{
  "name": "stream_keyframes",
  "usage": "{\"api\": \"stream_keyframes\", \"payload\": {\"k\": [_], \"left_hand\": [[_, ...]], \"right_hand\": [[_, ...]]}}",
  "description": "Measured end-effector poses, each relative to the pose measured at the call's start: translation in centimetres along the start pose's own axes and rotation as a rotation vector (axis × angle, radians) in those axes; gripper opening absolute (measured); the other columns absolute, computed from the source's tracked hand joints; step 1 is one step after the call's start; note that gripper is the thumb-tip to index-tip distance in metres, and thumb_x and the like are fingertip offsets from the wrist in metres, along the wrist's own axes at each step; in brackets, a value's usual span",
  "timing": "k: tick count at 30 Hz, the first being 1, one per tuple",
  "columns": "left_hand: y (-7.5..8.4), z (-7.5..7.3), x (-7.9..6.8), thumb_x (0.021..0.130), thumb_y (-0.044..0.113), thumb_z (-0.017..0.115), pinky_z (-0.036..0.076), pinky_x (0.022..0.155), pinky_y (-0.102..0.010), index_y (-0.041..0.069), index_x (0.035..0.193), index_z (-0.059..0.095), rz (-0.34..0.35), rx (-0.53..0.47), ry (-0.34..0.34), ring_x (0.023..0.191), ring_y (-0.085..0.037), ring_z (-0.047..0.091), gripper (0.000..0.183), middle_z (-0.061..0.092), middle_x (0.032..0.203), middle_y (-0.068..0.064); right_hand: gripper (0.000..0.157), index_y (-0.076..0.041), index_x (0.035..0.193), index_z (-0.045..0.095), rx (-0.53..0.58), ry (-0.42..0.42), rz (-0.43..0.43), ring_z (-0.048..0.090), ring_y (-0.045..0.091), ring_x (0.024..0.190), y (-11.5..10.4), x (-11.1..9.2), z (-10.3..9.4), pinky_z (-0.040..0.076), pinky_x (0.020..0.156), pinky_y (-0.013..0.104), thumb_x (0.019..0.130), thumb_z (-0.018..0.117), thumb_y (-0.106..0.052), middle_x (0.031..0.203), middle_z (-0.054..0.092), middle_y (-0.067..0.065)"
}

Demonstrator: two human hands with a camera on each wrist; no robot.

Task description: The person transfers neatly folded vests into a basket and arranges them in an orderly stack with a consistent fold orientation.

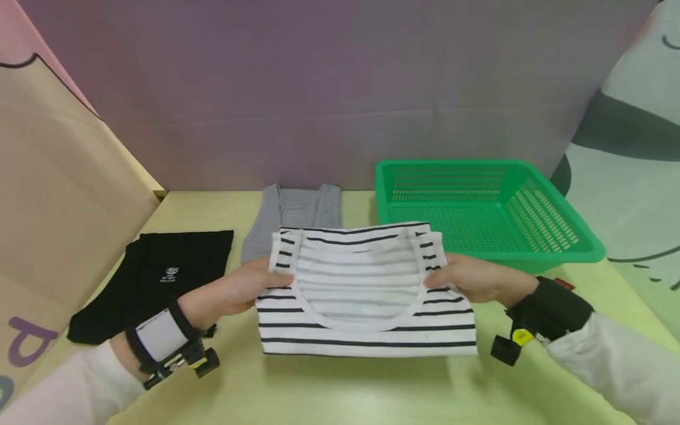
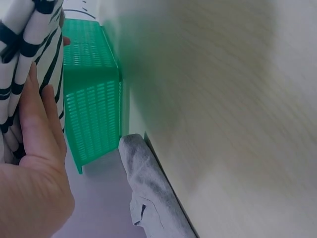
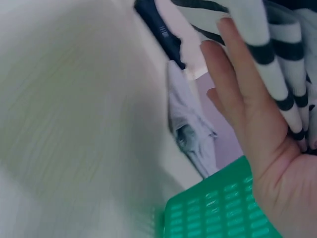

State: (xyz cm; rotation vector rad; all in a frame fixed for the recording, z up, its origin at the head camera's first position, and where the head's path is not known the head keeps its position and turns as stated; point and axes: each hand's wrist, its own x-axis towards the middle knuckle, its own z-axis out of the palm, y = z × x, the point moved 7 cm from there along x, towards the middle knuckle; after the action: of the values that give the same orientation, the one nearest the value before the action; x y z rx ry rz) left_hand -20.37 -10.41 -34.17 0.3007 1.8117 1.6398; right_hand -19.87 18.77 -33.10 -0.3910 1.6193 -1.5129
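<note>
A person held a folded white fabric top with thin black stripes (image 1: 361,321) above a pale wood-grained table (image 1: 361,392), near a green plastic lattice basket (image 1: 531,257) and a folded grey cloth garment (image 1: 300,206). A plain white band edged its wide scooped neckline; fainter stripes showed inside, and the lower edge ran nearly straight. Left hand (image 1: 247,288) and right hand (image 1: 478,277) pinched opposite shoulders, each thumb on the front, fingers nearly straight behind the layered cloth.
</note>
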Motion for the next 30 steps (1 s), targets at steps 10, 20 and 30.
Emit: {"api": "stream_keyframes", "payload": {"k": [10, 20, 30], "left_hand": [[0.1, 0.6, 0.7, 0.099, 0.009, 0.043, 0.056, 0.077, -0.032, -0.011, 0.134, 0.035, -0.030, 0.022, 0.011, 0.085, -0.012, 0.067, 0.041, 0.068, 0.098, -0.002], [0.6, 1.2, 1.3, 0.099, 0.010, 0.043, 0.056, 0.076, -0.032, -0.009, 0.134, 0.036, -0.049, 0.019, -0.022, 0.085, -0.012, 0.066, 0.041, 0.068, 0.097, 0.000], [1.3, 2.0, 2.3, 0.100, 0.011, 0.042, 0.057, 0.077, -0.035, -0.009, 0.135, 0.036, -0.024, 0.011, -0.074, 0.086, -0.013, 0.067, 0.041, 0.068, 0.101, -0.002]], "right_hand": [[0.069, 0.008, 0.145, 0.005, -0.045, 0.017, 0.054, 0.065, 0.024, 0.103, 0.1, -0.9, -0.2, 0.053, 0.089, 0.044, 0.095, 0.050, -0.008, 0.114, 0.062, 0.010], [0.075, 0.005, 0.147, -0.002, -0.079, 0.029, 0.091, 0.064, 0.025, 0.103, -0.1, -1.9, -0.8, 0.053, 0.088, 0.044, 0.095, 0.051, -0.009, 0.115, 0.063, 0.011], [0.078, 0.003, 0.147, -0.007, -0.114, 0.053, 0.134, 0.065, 0.026, 0.103, -0.5, -2.7, -1.7, 0.052, 0.089, 0.044, 0.095, 0.050, -0.009, 0.114, 0.063, 0.013]]}}
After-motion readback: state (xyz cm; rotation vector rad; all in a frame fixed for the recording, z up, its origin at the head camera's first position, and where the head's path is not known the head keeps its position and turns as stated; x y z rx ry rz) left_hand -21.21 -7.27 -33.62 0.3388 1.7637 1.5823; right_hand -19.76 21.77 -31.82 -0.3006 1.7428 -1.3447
